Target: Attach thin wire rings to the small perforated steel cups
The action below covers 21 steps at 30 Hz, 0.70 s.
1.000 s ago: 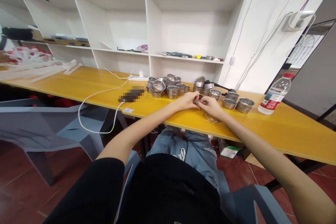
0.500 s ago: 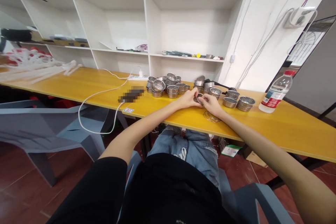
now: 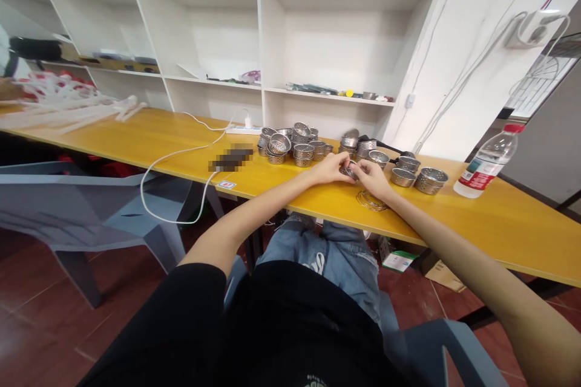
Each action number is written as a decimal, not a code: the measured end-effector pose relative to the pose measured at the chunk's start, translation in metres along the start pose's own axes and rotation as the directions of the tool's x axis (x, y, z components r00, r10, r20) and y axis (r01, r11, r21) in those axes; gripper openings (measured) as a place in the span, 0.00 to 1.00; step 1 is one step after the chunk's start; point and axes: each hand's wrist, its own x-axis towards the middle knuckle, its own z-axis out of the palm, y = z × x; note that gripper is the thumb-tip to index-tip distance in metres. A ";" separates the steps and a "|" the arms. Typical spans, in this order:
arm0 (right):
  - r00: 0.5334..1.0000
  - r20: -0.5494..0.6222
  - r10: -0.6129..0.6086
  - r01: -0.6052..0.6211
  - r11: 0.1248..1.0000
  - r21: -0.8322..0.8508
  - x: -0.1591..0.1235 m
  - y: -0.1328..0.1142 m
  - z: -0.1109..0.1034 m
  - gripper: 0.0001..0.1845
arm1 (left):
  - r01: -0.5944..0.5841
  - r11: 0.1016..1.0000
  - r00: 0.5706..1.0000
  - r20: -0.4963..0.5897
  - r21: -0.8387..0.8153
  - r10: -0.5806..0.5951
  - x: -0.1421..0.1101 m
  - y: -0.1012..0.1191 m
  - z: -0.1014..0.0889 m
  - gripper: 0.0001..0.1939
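Observation:
Between my hands, just above the yellow table [image 3: 295, 184], is a small round metal strainer cup [image 3: 348, 172], partly covered by fingers. My left hand [image 3: 333, 168] grips its left side, and my right hand [image 3: 371, 178] closes its fingertips on the right side. Thin metal rings [image 3: 372, 201] lie on the table under my right wrist. A pile of perforated metal cups [image 3: 279, 145] stands behind and left of my hands. More cups [image 3: 431, 180] stand to the right, some stacked.
A clear bottle with a red cap [image 3: 488, 163] stands on the right of the table. A white cable [image 3: 144, 181] loops over the front edge at left. White plastic strips [image 3: 86, 110] lie at far left. White shelving [image 3: 327, 97] rises behind.
The view has shifted slightly, so the scene sits a little further right. Both hands stay together on the cup, with only a small shift of the fingers.

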 end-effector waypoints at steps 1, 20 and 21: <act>1.000 0.004 0.010 -0.010 1.000 0.015 0.000 0.000 0.000 0.37 | -0.004 1.000 1.000 0.000 -0.004 0.004 0.000 -0.001 0.000 0.29; 0.996 0.052 0.066 -0.074 0.982 0.174 0.001 -0.004 -0.003 0.40 | 0.024 1.000 1.000 -0.016 0.003 -0.024 0.000 -0.001 0.003 0.28; 0.997 0.056 0.059 -0.067 0.983 0.172 0.001 -0.003 -0.003 0.40 | 0.024 1.000 1.000 -0.016 0.004 -0.023 0.000 -0.001 0.003 0.28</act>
